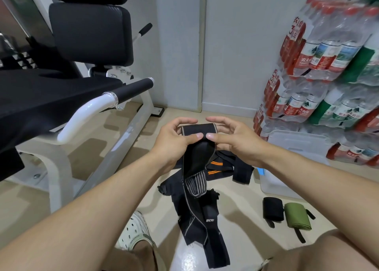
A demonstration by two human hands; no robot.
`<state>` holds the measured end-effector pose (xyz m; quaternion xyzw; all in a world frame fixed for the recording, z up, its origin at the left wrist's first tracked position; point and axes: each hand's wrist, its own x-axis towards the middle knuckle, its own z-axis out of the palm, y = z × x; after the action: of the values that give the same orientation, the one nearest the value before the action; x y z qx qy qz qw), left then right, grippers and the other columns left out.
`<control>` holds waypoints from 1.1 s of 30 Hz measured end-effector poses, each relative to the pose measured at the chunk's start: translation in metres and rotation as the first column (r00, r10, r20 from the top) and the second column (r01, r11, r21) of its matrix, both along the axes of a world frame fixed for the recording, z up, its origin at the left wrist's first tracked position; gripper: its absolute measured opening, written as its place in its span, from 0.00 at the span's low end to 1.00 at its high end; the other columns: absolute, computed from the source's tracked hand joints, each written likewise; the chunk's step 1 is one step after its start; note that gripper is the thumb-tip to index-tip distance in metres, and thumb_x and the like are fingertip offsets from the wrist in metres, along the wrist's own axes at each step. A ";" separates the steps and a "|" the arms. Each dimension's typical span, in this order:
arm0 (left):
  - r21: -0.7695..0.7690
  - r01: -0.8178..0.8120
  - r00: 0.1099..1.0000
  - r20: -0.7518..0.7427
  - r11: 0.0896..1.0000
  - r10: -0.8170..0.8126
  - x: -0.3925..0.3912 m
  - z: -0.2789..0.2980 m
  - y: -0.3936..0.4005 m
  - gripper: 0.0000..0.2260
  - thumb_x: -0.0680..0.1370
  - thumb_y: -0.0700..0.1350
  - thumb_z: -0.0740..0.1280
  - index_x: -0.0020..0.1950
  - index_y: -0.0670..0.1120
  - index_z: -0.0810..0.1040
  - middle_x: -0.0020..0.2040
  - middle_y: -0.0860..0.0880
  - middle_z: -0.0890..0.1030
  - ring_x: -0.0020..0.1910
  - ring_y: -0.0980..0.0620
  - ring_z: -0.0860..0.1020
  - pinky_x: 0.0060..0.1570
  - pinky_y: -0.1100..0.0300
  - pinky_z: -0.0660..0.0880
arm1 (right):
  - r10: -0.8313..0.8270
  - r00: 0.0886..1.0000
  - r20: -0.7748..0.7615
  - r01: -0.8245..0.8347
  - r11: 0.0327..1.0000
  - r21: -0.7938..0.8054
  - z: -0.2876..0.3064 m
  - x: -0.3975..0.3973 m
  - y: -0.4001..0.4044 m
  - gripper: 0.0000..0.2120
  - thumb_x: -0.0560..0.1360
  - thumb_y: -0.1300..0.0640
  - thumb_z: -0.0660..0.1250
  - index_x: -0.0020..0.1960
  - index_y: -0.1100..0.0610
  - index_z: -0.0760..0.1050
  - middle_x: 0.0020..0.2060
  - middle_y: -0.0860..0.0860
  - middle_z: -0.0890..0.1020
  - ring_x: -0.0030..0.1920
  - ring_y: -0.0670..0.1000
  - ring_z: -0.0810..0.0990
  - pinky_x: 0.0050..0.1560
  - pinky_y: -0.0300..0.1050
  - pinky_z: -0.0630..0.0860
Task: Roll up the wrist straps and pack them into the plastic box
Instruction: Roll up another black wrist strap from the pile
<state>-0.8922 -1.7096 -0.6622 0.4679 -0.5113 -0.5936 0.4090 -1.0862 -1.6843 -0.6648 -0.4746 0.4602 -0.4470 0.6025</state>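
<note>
A weight bench (67, 90) fills the left side of the floor (242, 201), and beside it the left hand (174, 141) pinches the left part of the top end of a black wrist strap (198, 147), thumb on its front and fingers curled behind. The right hand (235, 139) pinches the right part of that end the same way, the strap's tail hanging onto a pile of straps (196, 209) mid-floor; right of the pile lie a black roll (272, 208) and a green roll (297, 215), the clear plastic box (274, 184) just behind them, its lid (299, 143) and packs of bottled water (328, 65) by the right wall
</note>
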 end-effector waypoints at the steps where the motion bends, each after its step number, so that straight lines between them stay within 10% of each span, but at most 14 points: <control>1: -0.011 -0.002 1.000 0.006 1.000 0.002 0.000 0.000 0.000 0.16 0.75 0.34 0.76 0.59 0.48 0.82 0.49 0.45 0.86 0.49 0.46 0.86 0.47 0.54 0.83 | -0.007 1.000 0.006 0.007 1.000 0.005 0.000 0.000 0.000 0.23 0.77 0.66 0.72 0.70 0.55 0.75 0.59 0.57 0.85 0.58 0.54 0.86 0.53 0.44 0.83; 16: 0.095 0.004 0.997 -0.081 0.995 0.003 -0.001 0.001 0.001 0.08 0.80 0.49 0.72 0.47 0.45 0.83 0.43 0.44 0.83 0.41 0.46 0.82 0.49 0.50 0.80 | -0.184 0.959 -0.217 0.137 0.967 -0.216 -0.004 0.009 -0.002 0.13 0.73 0.67 0.77 0.46 0.51 0.79 0.54 0.59 0.84 0.42 0.57 0.82 0.53 0.56 0.81; 27: 0.068 -0.004 0.993 -0.120 0.998 0.012 0.005 0.001 -0.003 0.10 0.75 0.33 0.74 0.53 0.43 0.81 0.51 0.45 0.87 0.49 0.49 0.86 0.47 0.58 0.81 | -0.123 0.992 0.012 0.123 0.992 -0.011 -0.003 0.009 -0.003 0.08 0.74 0.59 0.74 0.52 0.60 0.82 0.47 0.54 0.85 0.45 0.51 0.85 0.49 0.43 0.82; 33: -0.031 0.037 0.999 -0.034 0.999 -0.038 0.008 -0.001 0.000 0.18 0.74 0.29 0.74 0.60 0.45 0.80 0.56 0.49 0.86 0.51 0.56 0.85 0.45 0.62 0.81 | -0.085 0.996 -0.003 0.085 0.990 0.109 -0.009 0.006 -0.005 0.20 0.74 0.63 0.75 0.65 0.57 0.79 0.62 0.60 0.81 0.59 0.54 0.85 0.53 0.41 0.82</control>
<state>-0.8842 -1.7092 -0.6637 0.4416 -0.5220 -0.6012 0.4135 -1.0800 -1.6892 -0.6733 -0.4207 0.5032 -0.4469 0.6083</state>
